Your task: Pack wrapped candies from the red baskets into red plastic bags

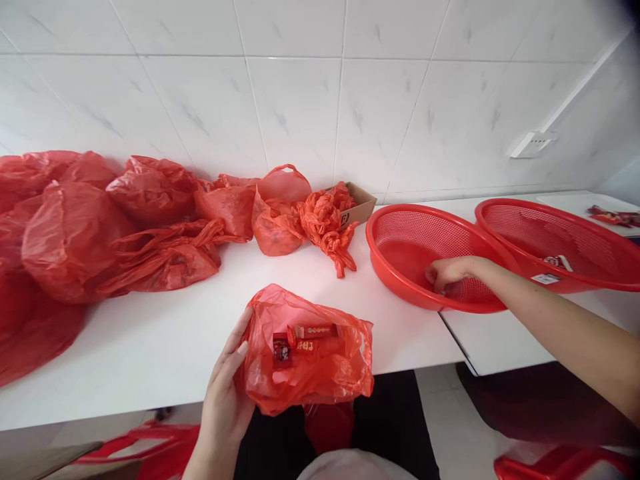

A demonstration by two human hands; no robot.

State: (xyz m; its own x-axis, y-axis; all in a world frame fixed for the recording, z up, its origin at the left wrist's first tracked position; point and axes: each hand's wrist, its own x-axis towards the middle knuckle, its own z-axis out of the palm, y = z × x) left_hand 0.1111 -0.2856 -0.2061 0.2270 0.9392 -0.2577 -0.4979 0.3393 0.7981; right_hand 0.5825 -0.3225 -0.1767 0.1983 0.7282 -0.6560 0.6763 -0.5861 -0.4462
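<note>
My left hand [230,383] grips the left rim of a red plastic bag [345,370], thumb over its edge. The bag's mouth gapes upward at the table's front edge. Inside lie several small snack packets [305,347], mostly red, with a dark one on the left. My right hand [453,272] reaches down into a red perforated plastic basket [400,260]. Its fingers are bent together near the basket's bottom. A small reddish thing shows under them, too unclear to name.
Filled red plastic bags [75,240] crowd the table's left and back. Crumpled red bags [325,220] lean by a cardboard box [361,203]. A second red basket [565,233] holds a few packets; more packets [615,215] lie at the far right. Red stools stand below.
</note>
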